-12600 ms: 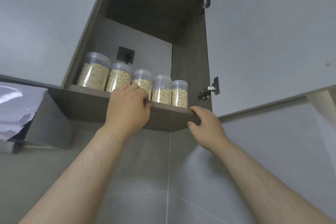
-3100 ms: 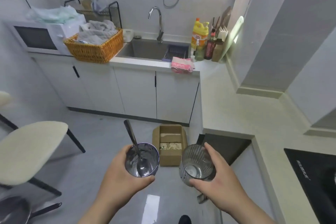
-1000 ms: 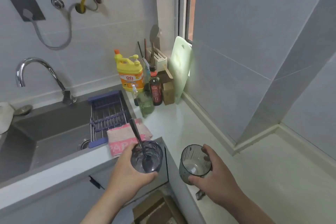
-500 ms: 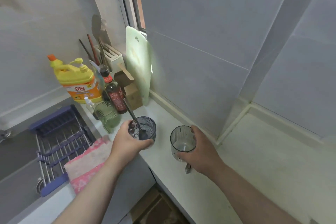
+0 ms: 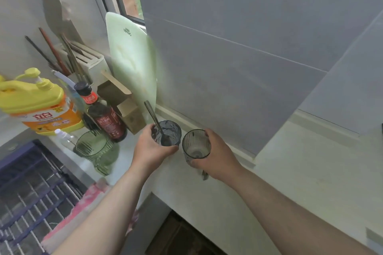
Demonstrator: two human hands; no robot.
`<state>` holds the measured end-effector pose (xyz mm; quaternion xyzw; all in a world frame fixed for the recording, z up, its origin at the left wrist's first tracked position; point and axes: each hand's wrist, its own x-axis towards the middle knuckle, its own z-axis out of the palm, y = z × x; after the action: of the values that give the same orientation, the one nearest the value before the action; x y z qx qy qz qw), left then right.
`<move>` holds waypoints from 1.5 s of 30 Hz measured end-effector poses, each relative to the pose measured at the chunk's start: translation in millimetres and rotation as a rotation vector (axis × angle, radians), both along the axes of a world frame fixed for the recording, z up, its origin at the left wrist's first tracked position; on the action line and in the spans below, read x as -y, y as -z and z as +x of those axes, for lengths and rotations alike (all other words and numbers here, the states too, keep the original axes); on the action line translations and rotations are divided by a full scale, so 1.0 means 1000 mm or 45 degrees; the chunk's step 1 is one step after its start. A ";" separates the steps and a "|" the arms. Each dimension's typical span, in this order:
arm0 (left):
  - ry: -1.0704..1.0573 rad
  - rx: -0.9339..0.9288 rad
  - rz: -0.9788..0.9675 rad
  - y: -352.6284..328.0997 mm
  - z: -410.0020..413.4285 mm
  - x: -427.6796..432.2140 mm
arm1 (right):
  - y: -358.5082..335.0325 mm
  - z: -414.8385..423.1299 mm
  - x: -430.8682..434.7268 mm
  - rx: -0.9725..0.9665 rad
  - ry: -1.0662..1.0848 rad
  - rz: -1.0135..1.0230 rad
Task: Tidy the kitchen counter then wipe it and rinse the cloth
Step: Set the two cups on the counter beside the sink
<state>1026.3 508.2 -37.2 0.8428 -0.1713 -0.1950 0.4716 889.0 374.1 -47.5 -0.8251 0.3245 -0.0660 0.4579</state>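
While tidying seems the step in hand, left hand [image 5: 154, 148] grasps a smoky glass tumbler [image 5: 168, 130] holding a metal spoon [image 5: 152, 115], right hand [image 5: 218, 157] a ribbed dark glass tumbler [image 5: 195, 146], centre frame over the pale counter [image 5: 300, 172]; next, probably: set both down upright.

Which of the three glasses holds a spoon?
The grey glass in the left hand; the right hand's ribbed glass and the green glass hold none.

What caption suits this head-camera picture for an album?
Left hand grips a dark glass with a spoon, right hand a ribbed glass, at the counter.
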 end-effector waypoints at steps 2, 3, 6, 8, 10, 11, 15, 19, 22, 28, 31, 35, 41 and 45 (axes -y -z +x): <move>0.014 0.006 0.006 0.006 0.008 0.003 | 0.006 0.004 0.003 0.001 0.019 -0.011; 0.019 0.006 0.005 0.008 0.011 0.004 | 0.008 0.006 0.003 -0.002 0.029 -0.007; 0.031 0.013 0.007 0.016 0.017 0.007 | 0.015 0.006 0.005 -0.010 0.049 -0.006; 0.034 0.009 0.005 0.020 0.019 0.009 | 0.020 0.006 0.005 -0.012 0.053 -0.019; 0.029 -0.003 0.003 0.023 0.020 0.011 | 0.023 0.007 0.005 -0.015 0.062 -0.017; 0.030 -0.005 0.007 0.024 0.021 0.012 | 0.025 0.007 0.005 -0.016 0.067 -0.015; 0.043 -0.003 0.003 0.028 0.021 0.016 | 0.030 0.010 0.006 0.001 0.079 -0.005; 0.059 0.008 0.012 0.032 0.021 0.020 | 0.032 0.010 0.007 0.008 0.059 -0.010; 0.059 -0.004 0.036 0.037 0.021 0.021 | 0.031 0.008 0.009 0.010 0.046 -0.033; 0.054 -0.021 0.013 0.044 0.020 0.022 | 0.023 -0.002 0.008 -0.041 -0.009 -0.066; 0.064 -0.010 0.023 0.050 0.021 0.022 | 0.018 -0.011 0.007 0.020 0.036 -0.088; 0.131 -0.007 0.088 0.048 0.021 0.015 | 0.008 -0.029 0.002 0.101 0.049 -0.162; 0.140 0.132 0.425 0.022 -0.002 -0.010 | -0.013 -0.065 0.002 0.093 0.041 -0.092; 0.251 0.186 0.483 -0.008 -0.032 -0.032 | -0.030 -0.092 0.009 0.025 0.005 -0.090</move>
<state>994.7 540.7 -29.3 0.9075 -0.2467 -0.2071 0.2697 797.4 365.4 -17.5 -0.8395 0.3190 -0.0863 0.4314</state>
